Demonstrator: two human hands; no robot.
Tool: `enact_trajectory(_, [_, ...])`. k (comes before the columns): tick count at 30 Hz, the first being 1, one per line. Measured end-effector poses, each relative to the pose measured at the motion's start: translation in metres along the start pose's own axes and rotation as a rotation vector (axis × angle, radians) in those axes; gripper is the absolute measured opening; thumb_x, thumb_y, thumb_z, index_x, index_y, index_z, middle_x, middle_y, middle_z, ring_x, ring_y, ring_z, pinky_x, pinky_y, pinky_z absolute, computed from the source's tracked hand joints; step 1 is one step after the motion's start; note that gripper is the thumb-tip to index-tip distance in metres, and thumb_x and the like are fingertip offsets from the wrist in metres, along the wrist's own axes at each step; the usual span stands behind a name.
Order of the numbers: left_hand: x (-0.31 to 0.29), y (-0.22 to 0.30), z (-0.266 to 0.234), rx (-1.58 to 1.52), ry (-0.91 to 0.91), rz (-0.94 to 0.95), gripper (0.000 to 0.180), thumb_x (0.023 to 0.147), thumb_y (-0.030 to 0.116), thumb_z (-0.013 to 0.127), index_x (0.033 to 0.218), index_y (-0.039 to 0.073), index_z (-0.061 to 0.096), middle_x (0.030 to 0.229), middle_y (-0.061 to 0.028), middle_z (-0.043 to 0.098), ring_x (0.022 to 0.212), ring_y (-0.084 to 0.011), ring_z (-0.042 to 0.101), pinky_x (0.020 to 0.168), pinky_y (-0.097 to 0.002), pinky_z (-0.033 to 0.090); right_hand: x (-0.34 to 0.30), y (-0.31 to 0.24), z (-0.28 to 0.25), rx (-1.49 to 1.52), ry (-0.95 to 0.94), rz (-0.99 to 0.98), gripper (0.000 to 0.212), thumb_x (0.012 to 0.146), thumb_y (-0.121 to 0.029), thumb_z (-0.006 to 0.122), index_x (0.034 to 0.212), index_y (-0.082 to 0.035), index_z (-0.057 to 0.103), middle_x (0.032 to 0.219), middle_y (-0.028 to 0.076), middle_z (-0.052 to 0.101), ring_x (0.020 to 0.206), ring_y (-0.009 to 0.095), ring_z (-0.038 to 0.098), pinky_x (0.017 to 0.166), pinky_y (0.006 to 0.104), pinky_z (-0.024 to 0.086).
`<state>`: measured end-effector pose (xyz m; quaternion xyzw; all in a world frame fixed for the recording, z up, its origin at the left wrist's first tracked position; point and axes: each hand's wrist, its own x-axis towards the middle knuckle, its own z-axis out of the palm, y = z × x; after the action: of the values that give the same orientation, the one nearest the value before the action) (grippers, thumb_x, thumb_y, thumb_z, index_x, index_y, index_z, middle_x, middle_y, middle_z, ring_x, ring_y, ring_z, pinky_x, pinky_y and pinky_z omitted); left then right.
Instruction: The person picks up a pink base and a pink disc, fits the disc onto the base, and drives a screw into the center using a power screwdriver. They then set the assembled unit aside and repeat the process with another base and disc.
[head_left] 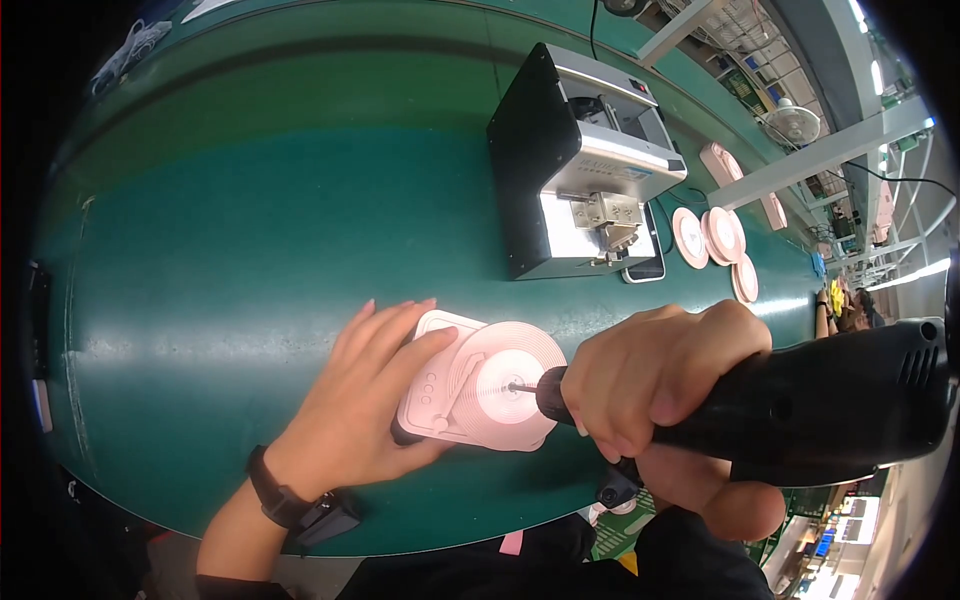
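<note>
My left hand (350, 400) grips a pale pink casing (432, 395) shaped like a small record player, its fingers over the left end and the thumb along the near side. On top of the casing is a round ridged disc (515, 350), with a moulded arm shape beside it. My right hand (665, 375) is wrapped round a black electric screwdriver (830, 400), held nearly level from the right. Its thin bit reaches the middle of the disc; whether a screw sits under the tip is too small to tell.
A black and silver bench machine (570, 170) stands beyond the casing, a phone-like device (648, 262) by its base. Several pink discs (722, 235) lie to its right, near long pink parts (722, 163). The green tabletop (220, 260) stretches left. A white fan (793, 122) is at far right.
</note>
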<state>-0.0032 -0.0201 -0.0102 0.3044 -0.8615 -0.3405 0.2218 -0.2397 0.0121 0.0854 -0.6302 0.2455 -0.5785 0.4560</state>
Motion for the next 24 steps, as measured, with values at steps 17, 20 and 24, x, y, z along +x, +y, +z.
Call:
enact_trajectory(17, [-0.003, -0.003, 0.009, 0.024, 0.050, -0.019, 0.085, 0.066, 0.028, 0.091, 0.142, 0.011, 0.056, 0.148, -0.0188, 0.046, 0.134, -0.0409, 0.047, 0.118, -0.0633, 0.031, -0.010, -0.022, -0.046, -0.022, 0.199, -0.090, 0.071, 0.081, -0.070, 0.075, 0.101, -0.010, 0.043, 0.068, 0.000, 0.052, 0.048, 0.012, 0.050, 0.051, 0.0278, 0.046])
enact_trajectory(20, [-0.002, -0.002, 0.008, 0.029, 0.040, -0.017, 0.085, 0.066, 0.030, 0.091, 0.142, 0.011, 0.057, 0.147, -0.0186, 0.046, 0.133, -0.0410, 0.048, 0.117, -0.0638, 0.032, -0.024, -0.015, -0.081, -0.200, 0.326, 0.022, 0.072, 0.086, -0.076, 0.065, 0.102, -0.010, 0.045, 0.066, -0.001, 0.047, 0.048, 0.011, 0.046, 0.051, 0.0283, 0.041])
enact_trajectory(24, [0.001, -0.002, 0.009, 0.023, 0.033, -0.019, 0.084, 0.066, 0.032, 0.091, 0.141, 0.012, 0.058, 0.147, -0.0189, 0.047, 0.132, -0.0414, 0.049, 0.116, -0.0648, 0.033, -0.043, -0.004, -0.110, -0.345, 0.423, 0.044, 0.072, 0.088, -0.077, 0.062, 0.105, -0.009, 0.045, 0.067, -0.001, 0.046, 0.050, 0.011, 0.045, 0.055, 0.0291, 0.043])
